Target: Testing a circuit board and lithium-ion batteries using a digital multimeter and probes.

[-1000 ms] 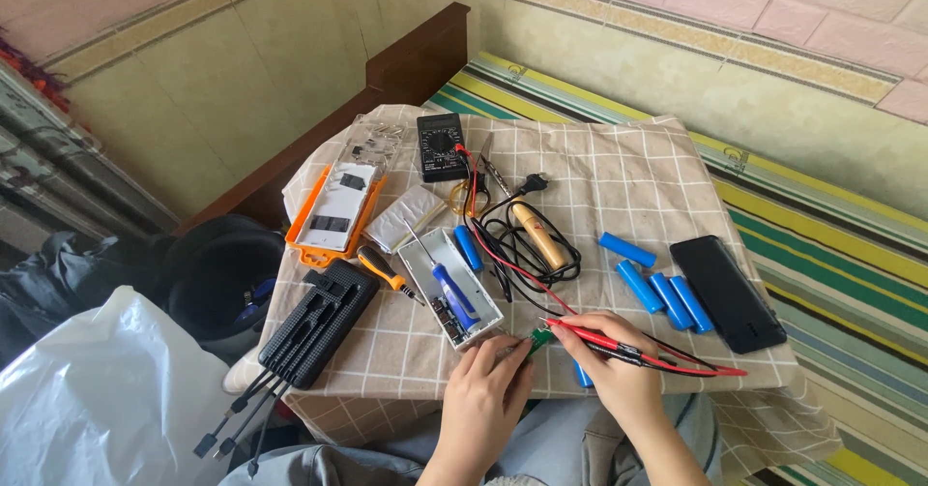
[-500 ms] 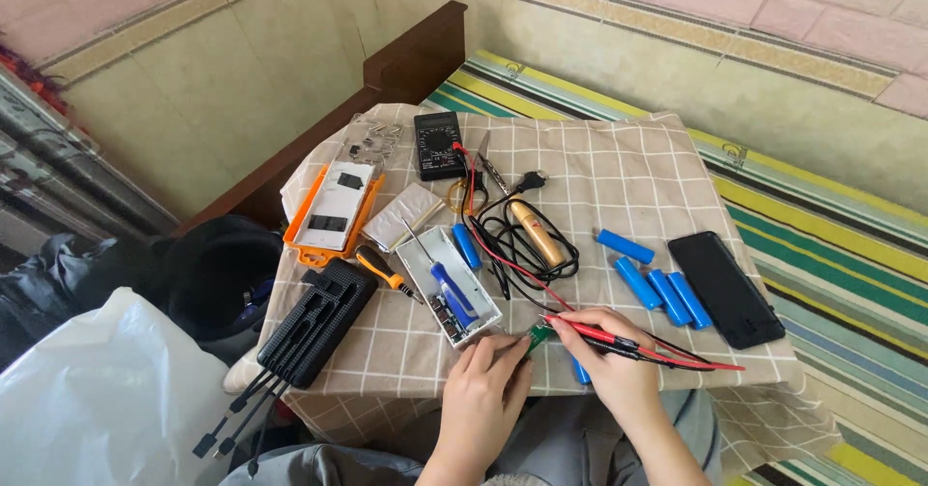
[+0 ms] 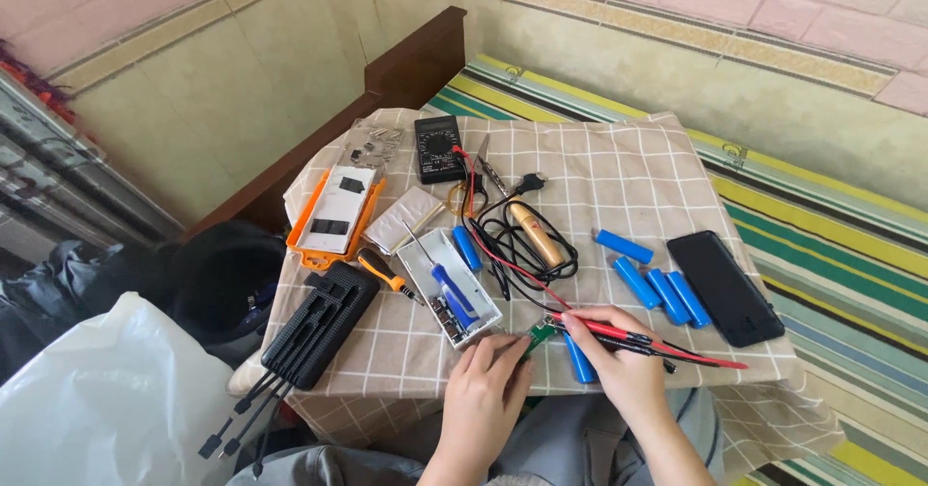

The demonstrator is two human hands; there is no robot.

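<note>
Small green circuit board [image 3: 539, 334] at the near edge of the checked cloth [image 3: 619, 172], just right of the open white case [image 3: 450, 288]; against half a second ago, same spot, barely any shift. Left hand [image 3: 491, 382] pressed against the board's left side, fingers narrow and pinching its edge, as before. Right hand [image 3: 619, 355] just right of the board, fingers closed round a red probe [image 3: 628, 333] and a black probe [image 3: 646, 348], red tip now touching the board's top; a second ago the tip a little farther right of it. Blue cell [image 3: 578, 360] below and right of the board, partly hidden under the right hand, unmoved. Behind the board: coiled black cord with a tan-handled iron [image 3: 536, 235], red lead running back to the black multimeter [image 3: 439, 147] at the far side. Well right of the board: four more blue cells [image 3: 657, 278] and a black phone [image 3: 725, 288], unchanged. Left of the board beyond the case: orange-handled screwdriver [image 3: 385, 271], black power-bank shell [image 3: 322, 324] with dangling cables, orange-framed case [image 3: 333, 213]. Whole view slightly nearer the cloth than in the earlier frames, everything else in place.
</note>
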